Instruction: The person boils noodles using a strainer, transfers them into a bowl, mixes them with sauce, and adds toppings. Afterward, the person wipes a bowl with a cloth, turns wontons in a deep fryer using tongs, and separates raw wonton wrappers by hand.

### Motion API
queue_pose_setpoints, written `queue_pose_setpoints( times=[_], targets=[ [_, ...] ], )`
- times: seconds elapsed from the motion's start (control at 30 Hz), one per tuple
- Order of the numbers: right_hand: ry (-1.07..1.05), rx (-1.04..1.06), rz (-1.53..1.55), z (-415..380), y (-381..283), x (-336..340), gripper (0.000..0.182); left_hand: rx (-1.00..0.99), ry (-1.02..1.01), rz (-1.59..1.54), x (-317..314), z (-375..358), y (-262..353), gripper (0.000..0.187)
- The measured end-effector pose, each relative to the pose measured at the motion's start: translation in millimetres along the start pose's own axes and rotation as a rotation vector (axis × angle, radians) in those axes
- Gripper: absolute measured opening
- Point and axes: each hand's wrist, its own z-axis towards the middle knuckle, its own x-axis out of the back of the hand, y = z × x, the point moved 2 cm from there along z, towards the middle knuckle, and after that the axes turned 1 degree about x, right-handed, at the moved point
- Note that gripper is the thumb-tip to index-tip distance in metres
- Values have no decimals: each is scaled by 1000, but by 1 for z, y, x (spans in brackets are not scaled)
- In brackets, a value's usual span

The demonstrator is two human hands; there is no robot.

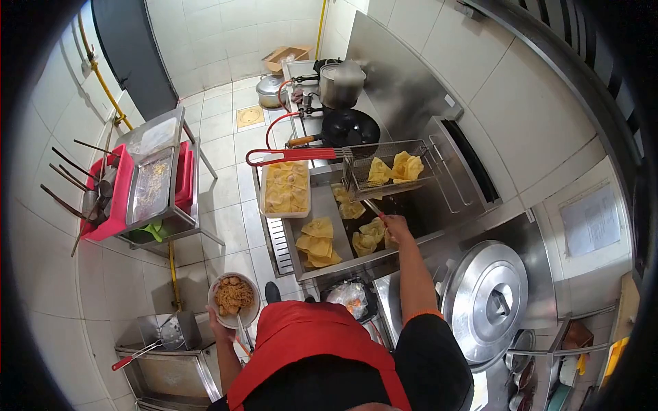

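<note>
Clock face centred on the view. At seven to eight o'clock, the bowl (254, 305) is held by the left hand (221, 330), its grip closed around one side; noodles (233, 293) are contained. At ten, the tub (284, 215) of yellow parcels is seen. Towards seven, yellow sheets (317, 243) are heaped beside the fryer's open well. At four, crinkled pieces (369, 236) are noted in the fryer (356, 262). There the red-handled tool (383, 215) is pinched in the right hand's (395, 229) curled grip; its far end cannot be made out. At two, more pieces are held in the wire basket (397, 188).

Step in hand, as judged: pieces tended with the tool. For any tool movement, clearance from the basket and a level bowl are called for.
</note>
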Motion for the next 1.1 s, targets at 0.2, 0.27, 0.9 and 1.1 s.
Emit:
queue_pose_setpoints(
  times=[0.2, 0.27, 0.9, 1.1],
  targets=[
    [328, 563, -464, -54, 9, 50, 33, 26, 28, -35, 17, 5, -7, 69],
    [337, 557, -479, -81, 2, 66, 32, 48, 52, -31, 15, 6, -8, 69],
    [322, 745, -766, -228, -85, 100, 27, 23, -35, 47, -5, 13, -4, 73],
    [279, 872, -667, -223, -97, 55, 27, 21, -49, 20, -4, 14, -6, 73]
  ],
)
